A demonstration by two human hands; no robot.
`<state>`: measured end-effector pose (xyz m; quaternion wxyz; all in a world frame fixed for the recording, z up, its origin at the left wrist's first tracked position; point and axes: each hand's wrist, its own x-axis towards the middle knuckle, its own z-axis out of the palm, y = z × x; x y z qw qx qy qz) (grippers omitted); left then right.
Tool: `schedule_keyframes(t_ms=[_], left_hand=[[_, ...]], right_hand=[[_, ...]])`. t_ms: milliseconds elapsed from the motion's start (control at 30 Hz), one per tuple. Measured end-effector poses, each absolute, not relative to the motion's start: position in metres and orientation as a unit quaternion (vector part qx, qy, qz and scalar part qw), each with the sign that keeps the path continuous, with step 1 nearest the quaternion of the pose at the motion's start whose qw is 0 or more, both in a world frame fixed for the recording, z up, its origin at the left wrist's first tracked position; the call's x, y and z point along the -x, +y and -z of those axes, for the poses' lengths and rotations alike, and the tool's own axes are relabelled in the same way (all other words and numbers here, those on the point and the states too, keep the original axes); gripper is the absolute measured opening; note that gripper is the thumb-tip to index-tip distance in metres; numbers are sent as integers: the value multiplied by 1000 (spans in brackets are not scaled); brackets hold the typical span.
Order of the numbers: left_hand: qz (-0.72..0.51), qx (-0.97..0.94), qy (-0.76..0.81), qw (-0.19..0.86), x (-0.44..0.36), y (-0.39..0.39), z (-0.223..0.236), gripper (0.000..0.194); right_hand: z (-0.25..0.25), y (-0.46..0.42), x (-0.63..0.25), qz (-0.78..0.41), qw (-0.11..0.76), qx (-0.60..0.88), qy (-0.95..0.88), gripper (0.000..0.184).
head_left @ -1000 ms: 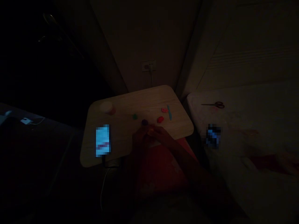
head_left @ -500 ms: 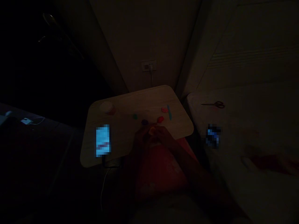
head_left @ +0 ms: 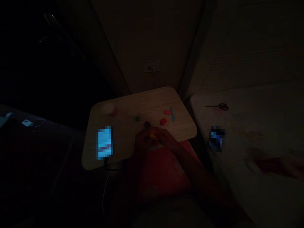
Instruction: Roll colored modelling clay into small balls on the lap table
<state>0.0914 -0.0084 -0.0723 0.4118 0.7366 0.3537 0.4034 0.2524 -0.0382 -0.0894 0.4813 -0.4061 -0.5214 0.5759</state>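
Note:
The room is very dark. Over the near edge of a small wooden table (head_left: 123,110) my left hand (head_left: 142,142) and my right hand (head_left: 167,139) meet, fingers curled around a small orange lump (head_left: 153,134) held between them. Just beyond the hands lie a dark purple lump (head_left: 147,123), a green lump (head_left: 137,118), two red lumps (head_left: 163,121) (head_left: 167,111) and a thin blue tool (head_left: 172,114).
A lit phone (head_left: 104,143) lies at the table's near left with a cable hanging down. A pale round tub (head_left: 108,109) stands at the far left. Scissors (head_left: 219,106) and a second lit screen (head_left: 216,137) lie on the bed to the right. A wall socket (head_left: 150,67) is behind.
The hands have stayed at the table's near edge, shifting slightly around the orange lump. Nothing else has moved.

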Motion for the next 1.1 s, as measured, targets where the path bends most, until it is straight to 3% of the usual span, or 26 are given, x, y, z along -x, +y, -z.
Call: schedule_keyframes(t_ms=[133, 533, 700, 900, 1100], left_hand=[[-413, -733, 394, 370, -90, -12, 74, 24], [-429, -805, 355, 205, -91, -12, 83, 38], [-432, -799, 353, 224, -94, -11, 81, 33], [-434, -774, 327, 324, -96, -9, 80, 49], [-430, -770, 283, 378, -95, -5, 75, 50]], right_hand=[[94, -35, -249, -572, 469, 439, -510, 68], [91, -33, -244, -583, 469, 455, -483, 55], [88, -35, -243, -578, 476, 448, -489, 56], [85, -40, -245, -519, 495, 470, -515, 64], [88, -41, -252, -522, 525, 482, -469, 59]])
